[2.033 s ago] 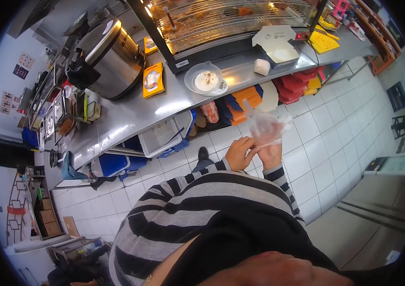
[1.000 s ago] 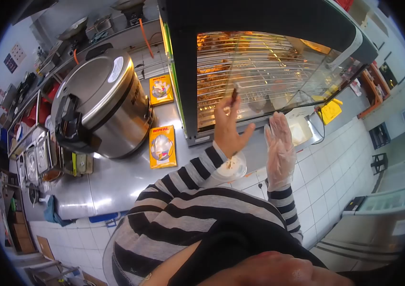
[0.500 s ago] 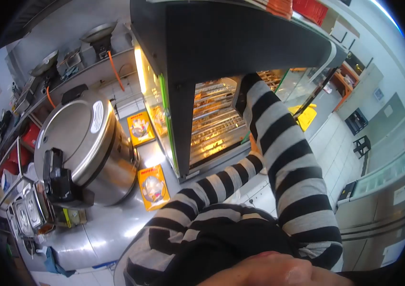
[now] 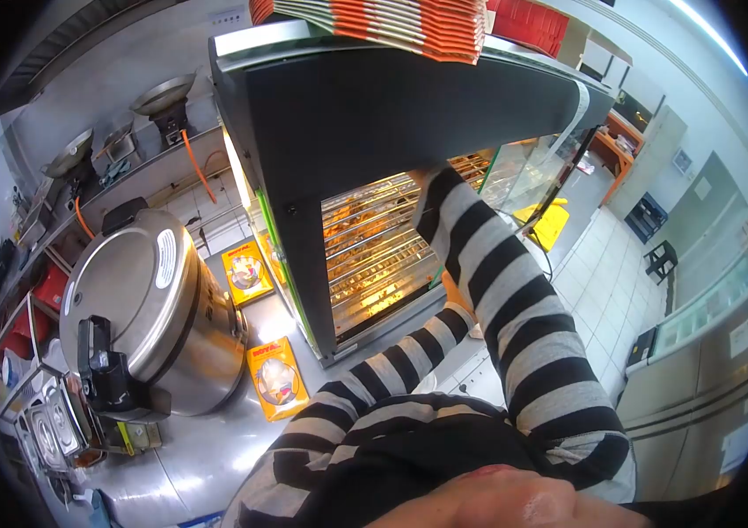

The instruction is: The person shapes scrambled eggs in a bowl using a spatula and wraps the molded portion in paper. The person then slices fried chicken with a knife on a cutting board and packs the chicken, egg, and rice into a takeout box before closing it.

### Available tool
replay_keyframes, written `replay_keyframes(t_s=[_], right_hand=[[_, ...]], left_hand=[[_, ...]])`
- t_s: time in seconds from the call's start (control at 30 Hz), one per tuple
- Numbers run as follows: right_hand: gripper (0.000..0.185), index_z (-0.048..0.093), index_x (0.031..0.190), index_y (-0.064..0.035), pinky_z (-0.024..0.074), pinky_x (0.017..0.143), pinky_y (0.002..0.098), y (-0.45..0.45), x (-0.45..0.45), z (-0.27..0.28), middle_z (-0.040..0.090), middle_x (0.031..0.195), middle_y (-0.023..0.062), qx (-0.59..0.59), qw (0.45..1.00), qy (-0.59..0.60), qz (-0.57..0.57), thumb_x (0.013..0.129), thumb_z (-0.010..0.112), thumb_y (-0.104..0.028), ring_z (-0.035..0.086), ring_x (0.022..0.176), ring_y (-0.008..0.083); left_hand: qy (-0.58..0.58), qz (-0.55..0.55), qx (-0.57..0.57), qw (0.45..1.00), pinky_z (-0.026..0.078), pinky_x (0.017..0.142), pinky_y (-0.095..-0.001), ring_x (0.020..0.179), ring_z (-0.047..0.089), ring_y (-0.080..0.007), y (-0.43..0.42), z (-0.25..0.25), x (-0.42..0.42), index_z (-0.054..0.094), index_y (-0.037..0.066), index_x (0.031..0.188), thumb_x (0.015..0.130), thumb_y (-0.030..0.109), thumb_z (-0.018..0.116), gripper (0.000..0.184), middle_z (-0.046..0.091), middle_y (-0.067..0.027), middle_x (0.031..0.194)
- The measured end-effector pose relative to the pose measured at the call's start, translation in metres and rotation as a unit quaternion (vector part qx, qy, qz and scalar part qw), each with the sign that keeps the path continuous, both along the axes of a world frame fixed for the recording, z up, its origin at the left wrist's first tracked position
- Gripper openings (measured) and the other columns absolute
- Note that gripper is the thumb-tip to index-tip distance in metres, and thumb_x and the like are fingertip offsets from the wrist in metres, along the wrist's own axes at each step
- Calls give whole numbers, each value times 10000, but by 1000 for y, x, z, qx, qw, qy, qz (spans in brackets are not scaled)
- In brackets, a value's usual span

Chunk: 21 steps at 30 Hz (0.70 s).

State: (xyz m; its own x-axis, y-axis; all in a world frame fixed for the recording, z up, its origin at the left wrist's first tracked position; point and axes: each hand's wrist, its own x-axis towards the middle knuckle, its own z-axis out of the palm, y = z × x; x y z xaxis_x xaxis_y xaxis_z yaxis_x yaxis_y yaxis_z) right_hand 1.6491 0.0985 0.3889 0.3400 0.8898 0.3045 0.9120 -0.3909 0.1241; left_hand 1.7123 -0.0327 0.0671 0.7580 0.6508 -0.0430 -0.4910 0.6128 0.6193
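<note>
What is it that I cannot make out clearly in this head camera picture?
All in the head view:
Right hand: mostly hidden by the dark cabinet front; grip unclear.
Left hand: mostly hidden behind the right sleeve.
Striped stack: cut off by the top edge.
Nearer yellow box: small print too small to read.

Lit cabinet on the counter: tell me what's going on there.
The person's right hand reaches to the front opening of the lit cabinet, by the wire racks. Whether it holds anything is unclear. The left hand, partly hidden behind the right sleeve, is lower, near the cabinet's bottom edge.
</note>
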Motion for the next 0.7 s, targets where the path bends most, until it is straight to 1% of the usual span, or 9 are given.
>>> replay_keyframes(t_s=[0.17,0.23,0.27,0.3,0.33,0.37,0.43,0.57,0.7], right_hand=[[490,529,1320,-172,358,1056,476,-33,-6,-30,535,1353,84,134,981,-101,100,942,410,-460,469,1268,296],[429,543,1316,-196,443,983,481,-50,-3,-44,589,1274,61,273,919,-218,184,943,443,-385,518,1210,284],[429,543,1316,-196,443,983,481,-60,-2,-48,589,1274,61,274,919,-212,186,943,443,-385,518,1210,284],[425,554,1297,-161,474,946,468,-74,-4,-45,598,1249,81,314,891,-190,268,894,511,-290,546,1174,288],[439,566,1278,-126,506,908,455,-89,-4,-42,607,1223,101,354,853,-167,345,844,578,-195,573,1138,292],[439,566,1278,-126,506,908,455,-102,-4,-43,607,1223,101,357,853,-161,344,844,578,-195,573,1138,292],[473,592,1192,-40,519,891,431,-129,-3,-43,613,1193,154,402,805,-107,424,723,637,-73,612,1078,308],[465,616,1156,-62,538,910,428,-220,28,-26,649,1116,130,462,762,-17,453,694,662,-33,643,1036,305],[438,600,1136,-13,522,872,414,-311,114,-28,637,1132,150,447,801,-12,399,708,662,-81,632,1044,310]], left_hand=[[32,40,90,995,335,1055,-420,1269,400,-313,-15,17,-19,363,68,1417,971,513,409,631,391,-159,1383],[62,76,161,982,321,1061,-425,1276,382,-321,-21,29,-27,356,60,1423,968,507,420,640,367,-173,1393],[82,98,202,971,315,1064,-427,1280,373,-325,-25,34,-31,353,56,1426,967,504,426,645,355,-180,1398],[103,127,249,955,308,1067,-430,1284,364,-328,-28,42,-36,350,52,1429,966,501,431,650,343,-187,1403],[125,156,295,934,301,1070,-432,1287,355,-332,-31,49,-38,346,48,1432,965,498,437,655,331,-194,1408],[149,189,342,909,295,1074,-434,1291,346,-336,-34,56,-41,343,44,1436,964,495,443,660,319,-201,1413],[190,257,424,848,281,1080,-439,1299,328,-343,-41,72,-44,336,36,1442,961,488,454,670,295,-215,1424],[259,381,514,724,254,1092,-449,1313,292,-358,-54,100,-39,323,21,1455,957,476,476,692,247,-243,1444],[335,476,527,619,227,1105,-459,1328,256,-373,-59,118,-30,310,5,1467,952,464,499,715,200,-271,1464]])
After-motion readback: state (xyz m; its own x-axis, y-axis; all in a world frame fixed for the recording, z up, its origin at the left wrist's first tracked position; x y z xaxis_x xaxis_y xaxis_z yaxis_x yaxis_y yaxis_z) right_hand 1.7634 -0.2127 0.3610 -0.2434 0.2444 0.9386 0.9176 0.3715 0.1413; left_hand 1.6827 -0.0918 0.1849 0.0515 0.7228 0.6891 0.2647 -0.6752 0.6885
